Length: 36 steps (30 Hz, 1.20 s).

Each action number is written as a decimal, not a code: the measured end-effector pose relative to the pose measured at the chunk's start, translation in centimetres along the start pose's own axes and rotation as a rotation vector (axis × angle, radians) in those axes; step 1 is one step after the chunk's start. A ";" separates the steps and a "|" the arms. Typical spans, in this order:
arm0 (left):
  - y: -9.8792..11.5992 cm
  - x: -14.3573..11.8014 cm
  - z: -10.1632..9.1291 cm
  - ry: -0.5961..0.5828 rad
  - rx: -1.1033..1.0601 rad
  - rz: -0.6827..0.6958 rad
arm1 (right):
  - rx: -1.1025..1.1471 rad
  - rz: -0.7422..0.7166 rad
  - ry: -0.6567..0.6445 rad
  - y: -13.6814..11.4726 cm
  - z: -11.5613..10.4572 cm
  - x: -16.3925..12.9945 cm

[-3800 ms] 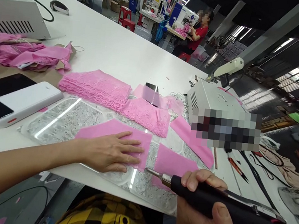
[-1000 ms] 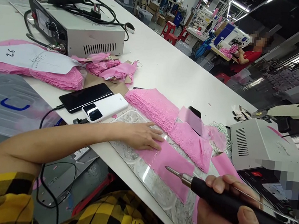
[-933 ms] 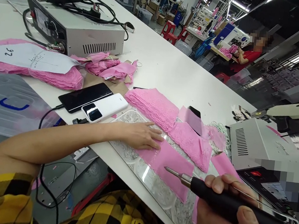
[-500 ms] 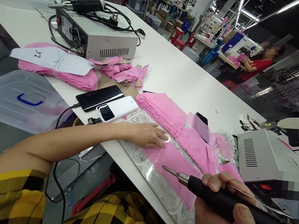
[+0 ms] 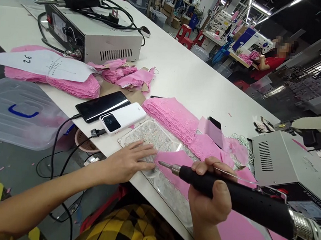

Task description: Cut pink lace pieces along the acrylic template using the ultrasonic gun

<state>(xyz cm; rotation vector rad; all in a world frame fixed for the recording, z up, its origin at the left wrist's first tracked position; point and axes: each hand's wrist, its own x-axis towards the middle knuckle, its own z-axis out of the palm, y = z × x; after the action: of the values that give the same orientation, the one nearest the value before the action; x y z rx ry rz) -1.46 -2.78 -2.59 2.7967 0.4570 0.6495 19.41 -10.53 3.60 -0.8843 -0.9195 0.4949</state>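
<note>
My right hand (image 5: 211, 196) is wrapped round a black corded handpiece (image 5: 238, 197) with a pointed metal tip. That tip is over the left end of a pink fabric piece (image 5: 179, 156); whether it touches I cannot tell. My left hand (image 5: 130, 162) has its fingers stretched out and holds nothing. Its fingertips rest near the same end of the fabric, on a clear plate with a speckled pattern (image 5: 144, 131). Just beyond lies a stack of pink scalloped fabric pieces (image 5: 172, 115). More pink fabric (image 5: 242, 239) lies under the handpiece, at the lower right.
A black phone (image 5: 103, 106) and a white power bank (image 5: 129, 116) lie left of the plate. One grey control box (image 5: 111, 40) stands at the back left, another (image 5: 274, 158) at the right. A paper pattern (image 5: 40, 61) tops a fabric bundle. A person in red (image 5: 272, 65) sits far off.
My left hand has moved off the fabric, left and toward me. My right hand has brought the handpiece left, its tip now over the fabric's left end. The view has shifted slightly.
</note>
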 end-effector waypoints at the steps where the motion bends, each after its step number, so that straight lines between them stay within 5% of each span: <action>1: 0.1 0.0 0.0 -0.014 0.019 0.000 | -0.004 0.000 -0.007 0.1 0.1 0.0; 14: 0.0 -0.1 0.1 0.043 0.082 0.037 | -0.002 -0.024 -0.008 -0.4 -0.8 0.4; 20: -1.0 -0.3 0.9 0.120 0.061 0.072 | -0.153 -0.142 0.121 -4.3 -5.8 1.1; 26: -1.8 0.2 0.8 0.125 0.077 0.141 | -0.280 -0.160 0.289 -7.8 -11.3 -1.3; 36: -2.1 0.1 1.0 0.098 0.069 0.126 | -0.287 -0.130 0.289 -7.3 -12.9 -2.8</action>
<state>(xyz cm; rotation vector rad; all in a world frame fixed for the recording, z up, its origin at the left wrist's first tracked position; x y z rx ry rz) -1.43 -0.93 -4.07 2.8868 0.3290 0.8157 28.86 -22.25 4.44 -1.1146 -0.7853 0.1178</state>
